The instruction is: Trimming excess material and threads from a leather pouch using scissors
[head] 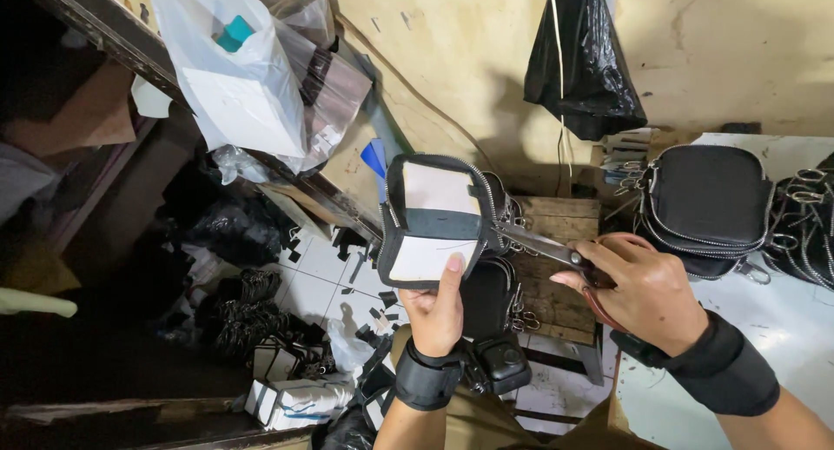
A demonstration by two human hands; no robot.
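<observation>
Your left hand (437, 315) pinches the pouch panel (432, 232) upright, fingers clamped on its lower edge; your right hand (643, 294) grips scissors (543, 246), blades pointing left, touching the panel's right zipper edge

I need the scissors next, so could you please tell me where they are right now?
In the head view, the scissors are right of centre in the right hand, blades pointing at the inside-out pouch in the left hand.

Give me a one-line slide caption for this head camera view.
Left hand holds a black zippered pouch panel while right hand works steel scissors at its edge.
</observation>
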